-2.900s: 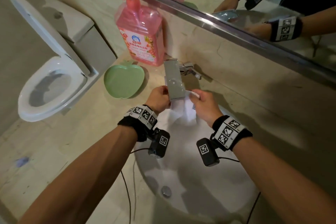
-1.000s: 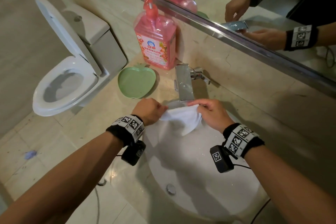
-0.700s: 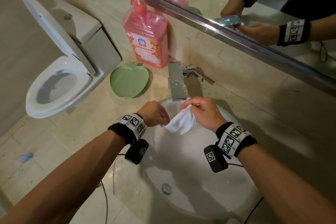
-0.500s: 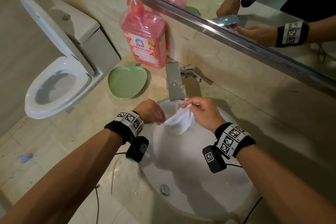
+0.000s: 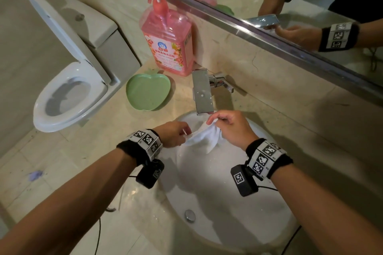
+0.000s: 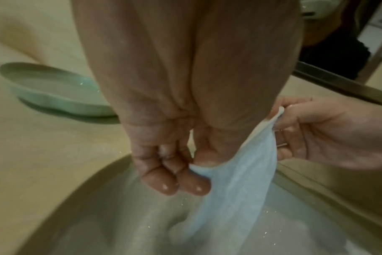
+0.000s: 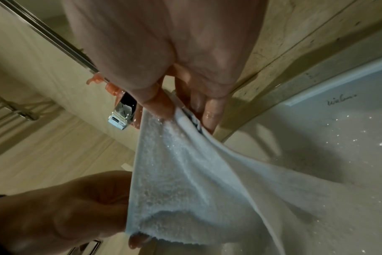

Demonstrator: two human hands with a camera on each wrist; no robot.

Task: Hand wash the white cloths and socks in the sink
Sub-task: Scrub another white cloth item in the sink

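Note:
A wet white cloth (image 5: 204, 139) hangs stretched between my two hands over the far end of the white sink (image 5: 209, 188), just below the chrome tap (image 5: 202, 93). My left hand (image 5: 176, 133) pinches the cloth's left edge (image 6: 205, 168) between thumb and curled fingers. My right hand (image 5: 227, 125) pinches its upper right corner (image 7: 175, 113). The cloth (image 7: 196, 181) sags between them, and its lower end (image 6: 229, 215) drapes into the basin. No socks are in view.
A pink detergent pump bottle (image 5: 167, 41) stands on the beige counter behind a green apple-shaped dish (image 5: 148, 92). A toilet (image 5: 70, 89) with raised lid is at the left. A mirror (image 5: 290, 0) runs along the back wall. The sink drain (image 5: 190, 215) lies near me.
Both hands have drawn back from under the tap with the cloth. The cloth hung spread out a second ago; now it is more gathered and pulled taut between the hands.

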